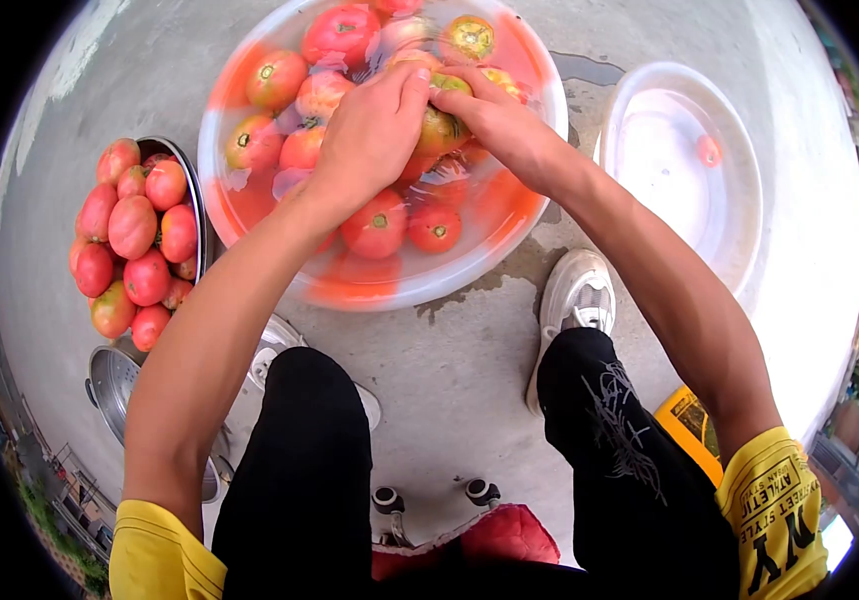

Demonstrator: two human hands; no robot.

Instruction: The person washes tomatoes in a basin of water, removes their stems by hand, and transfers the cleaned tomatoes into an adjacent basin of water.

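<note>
A: What does the head view show?

B: Two hands, close together. The left hand (pixel 374 125) and the right hand (pixel 507 128) are both wrapped around one green-and-red tomato (pixel 439 132).

A: Where is that tomato?

B: In the big tub (pixel 404 292), a bit right of its middle. Lots of other tomatoes (pixel 374 222) sit around it in the water (pixel 244 210).

A: Is it all the way under?

B: I can't tell — the water is too shiny there.

A: What's on the left?

B: A round bowl (pixel 199 205), piled high with red tomatoes (pixel 132 227). A metal strainer (pixel 111 385) is just beside it.

A: And on the right?

B: A smaller white tub (pixel 747 200) with one small red thing (pixel 709 151) in it. A yellow thing (pixel 689 425) is near the person's right leg (pixel 604 410) — part of it is hidden.
</note>
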